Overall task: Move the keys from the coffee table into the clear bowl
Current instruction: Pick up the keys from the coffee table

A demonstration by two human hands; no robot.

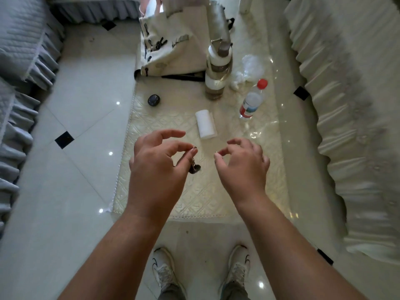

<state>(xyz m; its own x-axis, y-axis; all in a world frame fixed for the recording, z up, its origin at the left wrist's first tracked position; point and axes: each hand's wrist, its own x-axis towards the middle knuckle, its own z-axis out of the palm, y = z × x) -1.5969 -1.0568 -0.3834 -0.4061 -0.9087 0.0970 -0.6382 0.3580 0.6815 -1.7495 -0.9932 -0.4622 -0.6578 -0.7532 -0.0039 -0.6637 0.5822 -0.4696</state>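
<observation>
My left hand (pixel 155 169) pinches a key ring between thumb and forefinger. A small bunch of dark keys (pixel 194 167) dangles from it just above the cream quilted cloth of the coffee table (pixel 151 198). To the right, my right hand (pixel 243 167) hovers with curled, parted fingers and holds nothing. Faint glassy glints (pixel 259 129) show on the table's right side past my right hand; I cannot tell whether they are the clear bowl.
On the table stand a white paper roll (pixel 205 124), a red-capped water bottle (pixel 252 100), a tall clear flask (pixel 217 70), a small dark round object (pixel 153 100), crumpled clear plastic (pixel 249 69) and a printed tote bag (pixel 173 40). Covered sofas flank the table left (pixel 21 61) and right (pixel 357 126).
</observation>
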